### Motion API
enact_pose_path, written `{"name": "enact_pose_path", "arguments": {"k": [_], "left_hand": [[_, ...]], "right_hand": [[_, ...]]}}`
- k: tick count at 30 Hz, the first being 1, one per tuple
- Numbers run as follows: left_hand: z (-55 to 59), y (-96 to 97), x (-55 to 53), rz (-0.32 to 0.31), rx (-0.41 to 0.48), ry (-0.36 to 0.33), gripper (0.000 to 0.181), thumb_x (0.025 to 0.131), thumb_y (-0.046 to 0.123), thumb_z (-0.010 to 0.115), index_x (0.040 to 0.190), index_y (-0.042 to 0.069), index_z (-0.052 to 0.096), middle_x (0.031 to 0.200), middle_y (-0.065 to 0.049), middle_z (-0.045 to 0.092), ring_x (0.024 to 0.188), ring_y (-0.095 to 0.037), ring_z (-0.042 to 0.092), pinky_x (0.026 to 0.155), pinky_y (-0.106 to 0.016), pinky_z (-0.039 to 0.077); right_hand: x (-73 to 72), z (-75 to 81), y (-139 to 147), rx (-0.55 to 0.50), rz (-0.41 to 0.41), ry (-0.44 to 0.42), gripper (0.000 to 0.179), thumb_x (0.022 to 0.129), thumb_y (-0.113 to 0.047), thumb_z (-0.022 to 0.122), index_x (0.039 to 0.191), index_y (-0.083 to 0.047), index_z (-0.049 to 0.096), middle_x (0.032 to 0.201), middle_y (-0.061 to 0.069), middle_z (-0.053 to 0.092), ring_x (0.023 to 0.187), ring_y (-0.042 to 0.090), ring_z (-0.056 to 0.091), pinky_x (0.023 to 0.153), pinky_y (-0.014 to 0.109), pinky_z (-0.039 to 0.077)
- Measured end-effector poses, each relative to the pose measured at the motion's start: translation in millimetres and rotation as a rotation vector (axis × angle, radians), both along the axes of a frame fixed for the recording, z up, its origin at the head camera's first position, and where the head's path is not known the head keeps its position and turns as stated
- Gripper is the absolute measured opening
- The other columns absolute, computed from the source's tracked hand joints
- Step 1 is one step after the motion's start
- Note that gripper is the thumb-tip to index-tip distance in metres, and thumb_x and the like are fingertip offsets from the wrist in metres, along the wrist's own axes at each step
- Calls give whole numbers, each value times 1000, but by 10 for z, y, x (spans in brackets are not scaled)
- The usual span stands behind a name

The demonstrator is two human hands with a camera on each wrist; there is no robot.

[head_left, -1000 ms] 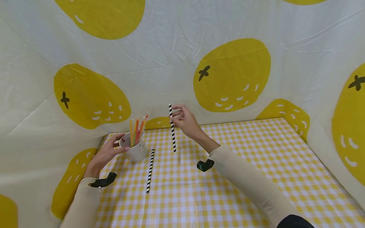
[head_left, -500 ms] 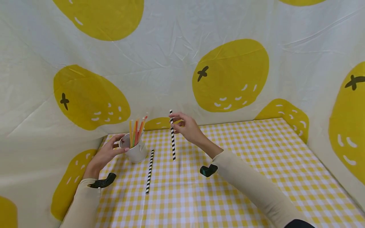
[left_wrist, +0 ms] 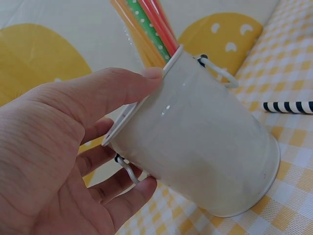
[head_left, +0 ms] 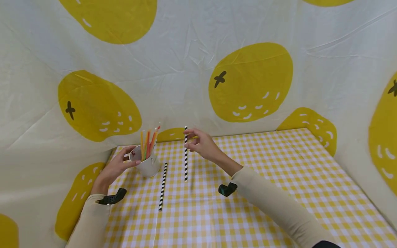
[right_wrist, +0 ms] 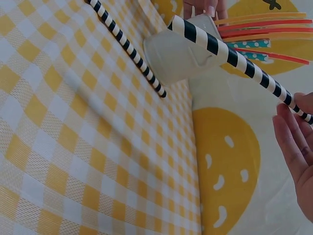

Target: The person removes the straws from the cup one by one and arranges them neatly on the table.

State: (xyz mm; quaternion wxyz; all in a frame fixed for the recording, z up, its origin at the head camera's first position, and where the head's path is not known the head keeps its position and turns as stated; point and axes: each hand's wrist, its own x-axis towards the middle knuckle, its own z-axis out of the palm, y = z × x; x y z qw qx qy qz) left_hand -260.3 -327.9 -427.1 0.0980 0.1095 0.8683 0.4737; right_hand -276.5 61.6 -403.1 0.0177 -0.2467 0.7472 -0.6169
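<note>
My right hand [head_left: 203, 144] pinches a black-and-white striped paper straw [head_left: 186, 165] near its upper end. The straw hangs almost upright, and its shadow falls on the cloth. A second striped straw [head_left: 163, 187] lies flat on the table to the left. Beyond it stands a small white pail [left_wrist: 195, 137] with little side handles. Orange, red and green dotted straws [right_wrist: 266, 29] lean inside the pail and stick out of its top. My left hand [head_left: 118, 162] grips the pail by the rim, thumb on the near side and fingers curled round the left side.
A yellow-and-white checked cloth [head_left: 263, 186] covers the table. White sheeting with large yellow fruit prints [head_left: 252, 82] hangs behind the table and along its sides.
My right hand has come down with the striped straw, whose lower end is nearer the table and stands straighter. The left hand and the pail have stayed put.
</note>
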Motion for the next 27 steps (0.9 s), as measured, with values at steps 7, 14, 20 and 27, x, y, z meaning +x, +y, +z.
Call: {"name": "enact_pose_path", "arguments": {"k": [7,14,20,27], "left_hand": [[-16,-9,-16,-7,23,-9,85,98,33,69,162,11,17,166,-19,10,145,-51,23,106,-63,34],[-25,-16,-32,-14,32,-11,85,98,32,69,162,11,16,166,-19,8,146,-51,21,105,-64,34],[-26,-29,-52,-8,38,-11,85,98,32,70,162,11,18,166,-17,11,147,-50,21,105,-62,34],[-38,-34,-56,-13,47,-10,84,98,31,69,162,10,18,166,-17,14,146,-51,22,104,-60,35]], "right_hand": [[9,-117,-80,47,35,-11,46,93,-6,74,137,-14,59,121,12,61,89,30,72,78,41,59],[15,-230,-191,68,65,-73,50,92,-6,75,138,-14,59,122,14,60,85,31,72,73,32,58],[3,-348,-286,69,77,-117,50,91,-5,76,137,-12,59,121,19,60,80,24,71,72,34,57],[-9,-506,-410,49,110,-177,46,90,-3,76,133,-11,61,117,20,58,94,49,67,84,58,54]]}}
